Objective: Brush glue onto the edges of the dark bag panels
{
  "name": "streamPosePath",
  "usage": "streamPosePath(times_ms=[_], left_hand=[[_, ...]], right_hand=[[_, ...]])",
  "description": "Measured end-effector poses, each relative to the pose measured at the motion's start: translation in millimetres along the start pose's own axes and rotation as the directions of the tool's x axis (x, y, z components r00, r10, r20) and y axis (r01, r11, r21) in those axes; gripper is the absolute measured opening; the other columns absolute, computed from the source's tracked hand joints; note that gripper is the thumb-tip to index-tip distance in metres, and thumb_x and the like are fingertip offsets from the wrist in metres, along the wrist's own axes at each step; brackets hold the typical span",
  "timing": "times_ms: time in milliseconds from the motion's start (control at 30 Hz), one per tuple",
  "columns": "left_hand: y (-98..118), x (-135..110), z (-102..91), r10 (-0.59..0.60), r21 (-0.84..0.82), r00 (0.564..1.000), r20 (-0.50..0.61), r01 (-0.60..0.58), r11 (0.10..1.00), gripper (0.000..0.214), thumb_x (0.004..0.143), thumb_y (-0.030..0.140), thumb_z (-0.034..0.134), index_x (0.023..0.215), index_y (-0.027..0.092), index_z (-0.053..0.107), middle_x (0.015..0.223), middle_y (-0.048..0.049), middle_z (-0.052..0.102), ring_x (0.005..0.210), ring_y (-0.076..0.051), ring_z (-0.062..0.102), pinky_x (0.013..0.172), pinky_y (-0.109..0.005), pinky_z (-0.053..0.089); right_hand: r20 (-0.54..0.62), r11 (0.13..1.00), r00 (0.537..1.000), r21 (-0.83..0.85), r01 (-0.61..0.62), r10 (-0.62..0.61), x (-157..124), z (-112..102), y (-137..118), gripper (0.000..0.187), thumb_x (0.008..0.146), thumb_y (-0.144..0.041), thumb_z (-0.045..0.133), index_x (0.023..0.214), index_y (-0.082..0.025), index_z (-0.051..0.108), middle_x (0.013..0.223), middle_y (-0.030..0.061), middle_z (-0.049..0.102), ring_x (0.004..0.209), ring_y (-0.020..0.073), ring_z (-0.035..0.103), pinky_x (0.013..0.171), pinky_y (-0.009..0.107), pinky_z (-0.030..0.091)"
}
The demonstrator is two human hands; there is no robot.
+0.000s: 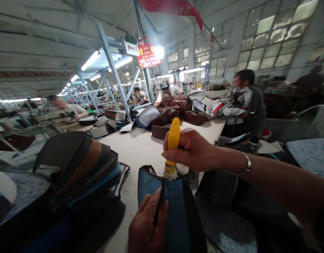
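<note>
My right hand (194, 149) is wrapped around the yellow handle of a brush (173, 135), which stands nearly upright. The brush's pale, caked bristles meet the far end of a blue and black fabric bag piece (179, 214). Fingers of my left hand (148, 225) pinch a dark folded edge running along the middle of this piece. A small stitched rectangle shows on the blue fabric, just below the bristles. My left thumb and fingertips lie on either side of the dark edge.
Stacked dark bag panels (74, 165) stand to the left, beside the white tabletop (119, 142). Brown leather bags (162, 130) pile up at the far end. More panels (227, 221) lie at right. A seated co-worker (252, 102) is at far right, others further back.
</note>
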State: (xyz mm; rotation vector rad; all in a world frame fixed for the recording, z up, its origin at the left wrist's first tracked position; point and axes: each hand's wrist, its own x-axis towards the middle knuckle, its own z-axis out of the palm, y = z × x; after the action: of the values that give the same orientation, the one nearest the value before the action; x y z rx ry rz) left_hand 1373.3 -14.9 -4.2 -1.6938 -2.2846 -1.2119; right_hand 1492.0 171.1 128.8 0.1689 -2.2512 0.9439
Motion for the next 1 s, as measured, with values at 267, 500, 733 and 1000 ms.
streamPosePath(times_ms=[267, 500, 733, 1000], left_hand=[[-7, -9, 0.4, 0.009, 0.045, 0.999, -0.047, -0.006, 0.999, 0.038, 0.092, 0.038, 0.05, 0.127, 0.029, 0.062, 0.122, -0.0004, 0.07, 0.117, -0.023, 0.064, 0.097, -0.036, 0.056], [-3, -11, 2.9, -0.004, 0.021, 0.993, -0.117, 0.007, 1.0, 0.037, 0.093, 0.04, 0.049, 0.127, 0.03, 0.062, 0.117, -0.0011, 0.072, 0.112, -0.021, 0.066, 0.085, -0.028, 0.059], [-15, -9, -6.9, 0.125, 0.098, 0.992, -0.032, -0.122, 0.988, 0.04, 0.093, 0.035, 0.051, 0.129, 0.023, 0.06, 0.116, -0.0043, 0.072, 0.106, -0.018, 0.069, 0.086, -0.022, 0.058], [-18, -8, -9.4, 0.269, 0.28, 0.961, -0.06, -0.242, 0.929, 0.038, 0.094, 0.032, 0.049, 0.13, 0.023, 0.056, 0.11, -0.0009, 0.074, 0.1, -0.014, 0.071, 0.075, -0.017, 0.059]], right_hand=[[0.201, 0.923, 0.977, -0.359, 0.141, -0.071, 3, 4, -1, 0.024, 0.086, -0.024, 0.055, 0.063, -0.02, 0.05, 0.059, -0.0052, 0.047, 0.053, 0.0077, 0.039, 0.055, 0.022, 0.034], [0.127, 0.946, 0.991, -0.313, 0.085, -0.048, 3, 1, -12, 0.027, 0.092, -0.032, 0.051, 0.068, -0.019, 0.055, 0.061, -0.004, 0.051, 0.054, 0.0082, 0.043, 0.055, 0.022, 0.033], [0.203, 0.903, 0.978, -0.412, 0.121, -0.038, -3, 4, -6, 0.022, 0.085, -0.023, 0.054, 0.064, -0.02, 0.049, 0.06, -0.0046, 0.045, 0.054, 0.0081, 0.037, 0.055, 0.024, 0.031], [0.145, 0.976, 0.989, -0.219, 0.014, 0.019, -17, 3, -3, 0.018, 0.089, -0.026, 0.054, 0.073, -0.017, 0.053, 0.062, -0.0052, 0.049, 0.055, 0.0069, 0.041, 0.056, 0.022, 0.034]])
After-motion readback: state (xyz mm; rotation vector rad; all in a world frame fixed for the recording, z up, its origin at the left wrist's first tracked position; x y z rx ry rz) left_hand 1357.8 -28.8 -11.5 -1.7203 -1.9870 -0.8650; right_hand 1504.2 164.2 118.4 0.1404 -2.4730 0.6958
